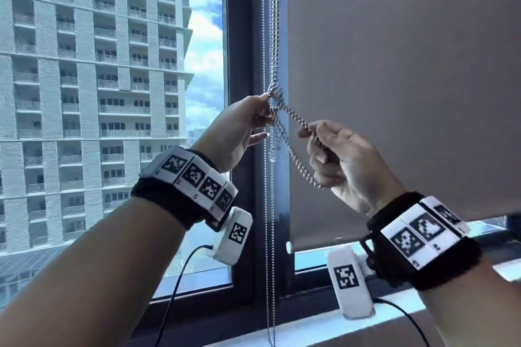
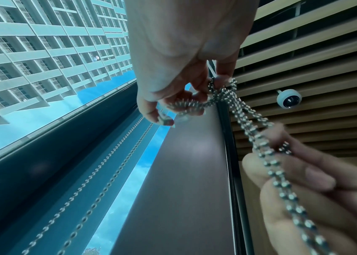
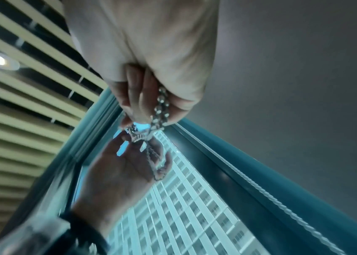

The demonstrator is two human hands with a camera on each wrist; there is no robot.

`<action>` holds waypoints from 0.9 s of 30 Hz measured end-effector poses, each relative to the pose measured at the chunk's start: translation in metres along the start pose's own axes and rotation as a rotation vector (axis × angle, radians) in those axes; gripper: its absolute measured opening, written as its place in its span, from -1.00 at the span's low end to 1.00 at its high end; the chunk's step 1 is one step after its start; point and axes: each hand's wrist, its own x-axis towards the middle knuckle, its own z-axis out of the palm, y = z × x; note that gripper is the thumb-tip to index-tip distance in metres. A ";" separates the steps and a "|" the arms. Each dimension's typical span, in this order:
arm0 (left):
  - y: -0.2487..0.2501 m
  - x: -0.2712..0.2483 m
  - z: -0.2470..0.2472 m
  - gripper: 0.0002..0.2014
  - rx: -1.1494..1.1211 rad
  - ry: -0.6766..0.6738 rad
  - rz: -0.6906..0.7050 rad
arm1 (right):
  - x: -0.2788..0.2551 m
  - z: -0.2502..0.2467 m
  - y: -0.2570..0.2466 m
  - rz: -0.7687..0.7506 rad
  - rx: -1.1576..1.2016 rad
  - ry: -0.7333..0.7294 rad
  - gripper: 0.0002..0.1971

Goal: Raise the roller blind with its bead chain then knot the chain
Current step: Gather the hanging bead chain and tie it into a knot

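The left hand (image 1: 239, 127) pinches the forming knot (image 1: 273, 93) against the hanging bead chain (image 1: 270, 36), while the right hand (image 1: 338, 155), lower-right, pinches the doubled strands running diagonally from it.

High-rise room — tower (image 1: 93, 65) outside

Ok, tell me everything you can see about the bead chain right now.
The bead chain is a string of small shiny metal-looking balls, hanging in parallel strands in front of the dark window frame. Midway it is bunched into a crossing tangle pinched by the left hand; doubled strands run down-right, taut, into the right hand, which grips them.
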 end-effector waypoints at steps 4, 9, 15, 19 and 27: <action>-0.008 0.000 0.004 -0.77 0.018 -0.034 0.002 | -0.012 0.004 0.029 0.153 -0.065 -0.018 -0.72; -0.006 0.005 0.007 -0.72 0.022 0.032 -0.014 | -0.018 0.006 0.028 0.260 -0.107 -0.172 -0.71; 0.006 0.005 0.001 -0.80 0.101 0.026 0.018 | -0.021 0.003 0.017 0.248 -0.211 -0.324 -0.72; 0.008 0.003 0.001 -0.85 0.166 -0.003 0.042 | -0.024 0.005 0.015 0.318 -0.021 -0.332 -0.75; 0.013 0.004 0.004 -0.80 0.229 -0.023 0.100 | -0.028 0.012 0.018 0.430 0.065 -0.371 -0.78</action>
